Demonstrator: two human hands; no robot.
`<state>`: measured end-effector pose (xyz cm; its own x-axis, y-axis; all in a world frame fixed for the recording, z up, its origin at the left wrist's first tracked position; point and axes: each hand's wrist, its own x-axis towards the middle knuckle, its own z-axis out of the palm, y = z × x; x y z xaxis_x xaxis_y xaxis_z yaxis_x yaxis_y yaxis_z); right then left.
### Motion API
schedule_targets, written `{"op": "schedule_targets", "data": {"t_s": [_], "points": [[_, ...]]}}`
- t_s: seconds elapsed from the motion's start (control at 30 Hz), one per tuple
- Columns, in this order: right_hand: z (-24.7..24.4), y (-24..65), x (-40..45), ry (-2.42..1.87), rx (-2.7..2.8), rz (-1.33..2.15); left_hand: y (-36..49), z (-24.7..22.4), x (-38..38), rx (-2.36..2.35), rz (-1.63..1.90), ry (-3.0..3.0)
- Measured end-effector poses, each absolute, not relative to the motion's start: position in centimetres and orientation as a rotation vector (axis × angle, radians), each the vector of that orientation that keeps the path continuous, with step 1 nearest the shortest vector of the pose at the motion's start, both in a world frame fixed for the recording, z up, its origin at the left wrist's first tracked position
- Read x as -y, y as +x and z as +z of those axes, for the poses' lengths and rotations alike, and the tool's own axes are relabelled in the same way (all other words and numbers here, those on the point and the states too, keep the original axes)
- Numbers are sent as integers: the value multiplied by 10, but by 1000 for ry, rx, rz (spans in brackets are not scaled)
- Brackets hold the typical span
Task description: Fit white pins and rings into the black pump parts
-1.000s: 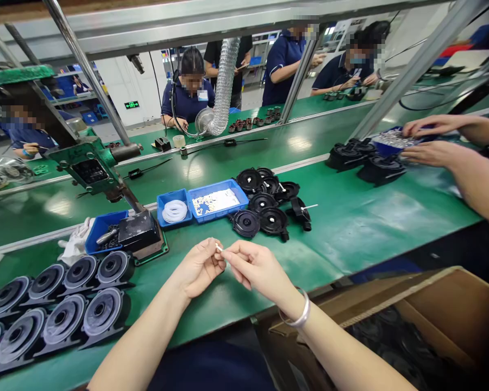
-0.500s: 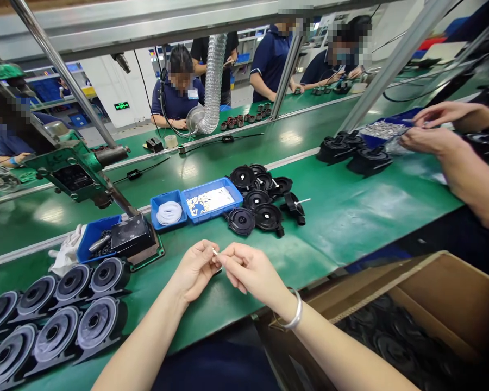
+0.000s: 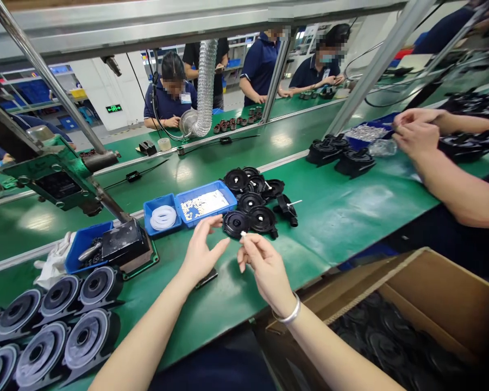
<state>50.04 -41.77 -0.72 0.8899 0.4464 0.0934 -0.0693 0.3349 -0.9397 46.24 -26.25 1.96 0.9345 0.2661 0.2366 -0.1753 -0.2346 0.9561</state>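
Between the thumb and fingertips of my right hand (image 3: 261, 260) is a small white part (image 3: 243, 234), only its tip showing. My left hand (image 3: 204, 247) is open, thumb and fingers apart, with its fingertips close to the nearest black round housing (image 3: 235, 224); I cannot tell whether they touch it. Several more black housings (image 3: 262, 218) lie behind, some with a white piece at the centre. One black part (image 3: 286, 208) at the group's right side has a thin white rod sticking out. A small dark flat object (image 3: 207, 278) lies under my left wrist.
A blue tray (image 3: 206, 221) holds small white and yellowish pieces; a blue bin (image 3: 163, 231) holds white rings. At left are a green press (image 3: 57, 176) and rows of black housings (image 3: 85, 336). A cardboard box (image 3: 444, 282) is at lower right. A co-worker's hands (image 3: 418, 130) work at right.
My hands have parted. My left hand has let go and opened, reaching forward to the black housings, while my right hand keeps the small white part and has moved slightly right.
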Motion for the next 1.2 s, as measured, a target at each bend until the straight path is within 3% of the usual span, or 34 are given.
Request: {"op": "schedule_targets", "data": {"t_s": [0.2,0.47,0.8,1.2], "points": [[-12,503,434,-1160,238,353,532,-7,266,183,241,2270],[-15,501,440,-1179,248,421,520,-21,274,2,198,2341],[3,490,437,-1117,444,580,450,22,274,-224,54,1275],[17,475,431,-1282,528,659,402,38,275,-368,306,1231]]}}
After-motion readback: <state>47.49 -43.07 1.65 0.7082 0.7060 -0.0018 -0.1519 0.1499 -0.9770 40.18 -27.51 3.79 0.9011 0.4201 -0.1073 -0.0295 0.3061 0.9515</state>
